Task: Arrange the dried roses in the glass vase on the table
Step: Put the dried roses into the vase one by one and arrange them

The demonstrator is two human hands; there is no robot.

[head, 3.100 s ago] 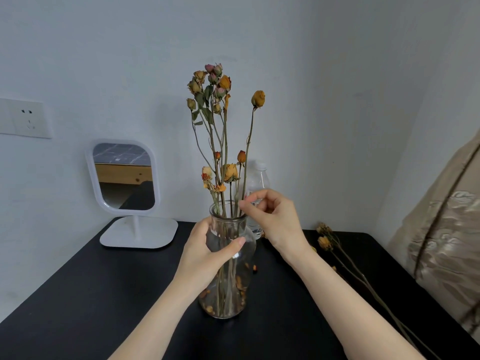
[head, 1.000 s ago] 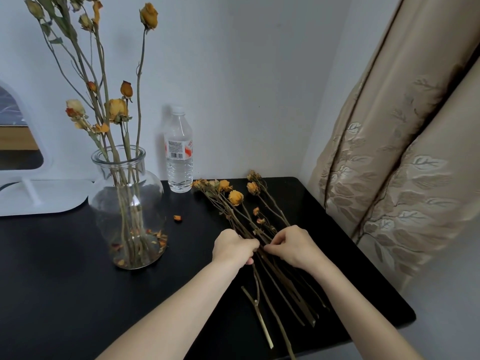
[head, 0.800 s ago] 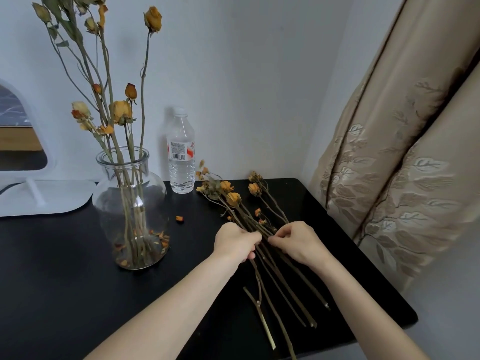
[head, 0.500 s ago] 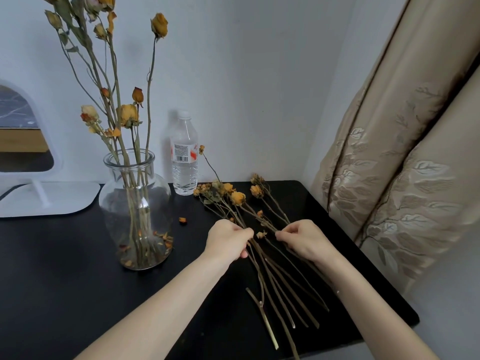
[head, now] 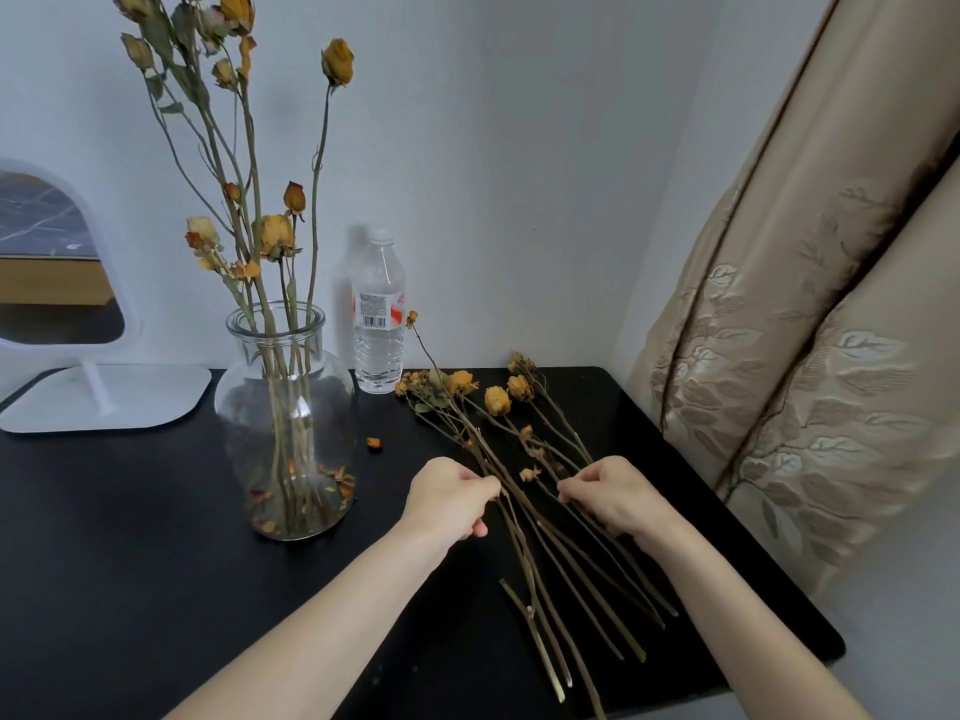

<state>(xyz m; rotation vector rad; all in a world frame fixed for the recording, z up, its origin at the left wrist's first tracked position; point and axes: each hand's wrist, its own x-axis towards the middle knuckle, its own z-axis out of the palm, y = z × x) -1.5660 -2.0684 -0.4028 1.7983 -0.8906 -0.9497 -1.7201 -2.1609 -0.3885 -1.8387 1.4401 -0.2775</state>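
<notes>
Hands meet over the loose dried yellow roses with long brown stems (head: pixel 524 504), which lie on the black tabletop (head: pixel 130 537), heads toward 12 o'clock and cut ends toward 5 o'clock. The round clear glass vase (head: pixel 285 423), holding several tall dried roses (head: pixel 270 236), stands at 9 o'clock of them. The loose stems look light, stiff and brittle, their heads ready to shed petals, so mid-stem, well below the blooms, is probably the safest hold. The left hand (head: pixel 449 498) is curled, pinching one thin stem whose small bud tilts up toward 11 o'clock. The right hand (head: pixel 610 498) is curled too, fingertips pinching stems on the bundle's 3 o'clock side.
</notes>
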